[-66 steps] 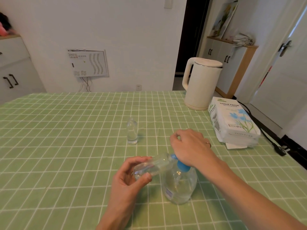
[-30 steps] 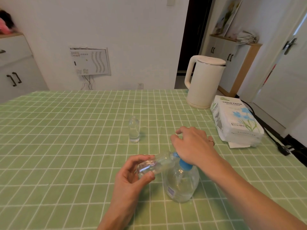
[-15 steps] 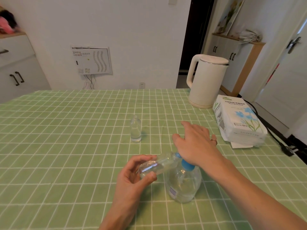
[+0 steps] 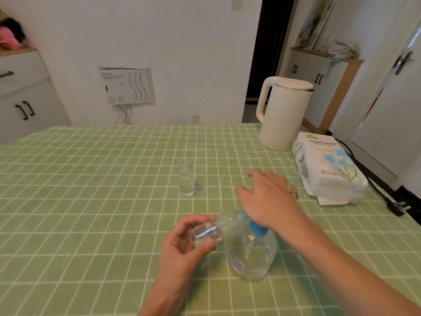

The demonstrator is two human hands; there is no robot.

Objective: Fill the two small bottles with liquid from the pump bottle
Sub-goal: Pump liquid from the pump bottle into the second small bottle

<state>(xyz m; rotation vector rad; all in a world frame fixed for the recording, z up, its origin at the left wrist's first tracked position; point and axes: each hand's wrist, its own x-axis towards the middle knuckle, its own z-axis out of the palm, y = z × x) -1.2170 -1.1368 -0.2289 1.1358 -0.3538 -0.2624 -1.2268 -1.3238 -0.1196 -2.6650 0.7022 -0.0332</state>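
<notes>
A clear pump bottle [image 4: 251,254] with a blue collar stands near the table's front, half full of clear liquid. My right hand [image 4: 268,197] rests on its pump head with the palm, fingers stretched out straight; the pump head is hidden under it. My left hand [image 4: 189,245] grips a small clear bottle [image 4: 216,228], tilted on its side with its mouth against the blue spout. A second small clear bottle [image 4: 186,179] stands upright farther back on the green checked tablecloth [image 4: 91,201], with some liquid at its bottom.
A cream electric kettle [image 4: 284,112] stands at the back right. A pack of tissue paper [image 4: 325,165] lies beside it near the right edge, with a black cable and plug [image 4: 396,206] beyond. White cabinets stand at the far left.
My right hand's fingers have uncurled and stretched out flat over the pump head. The tilted small bottle stays at the spout in my left hand. The view has shifted slightly.
</notes>
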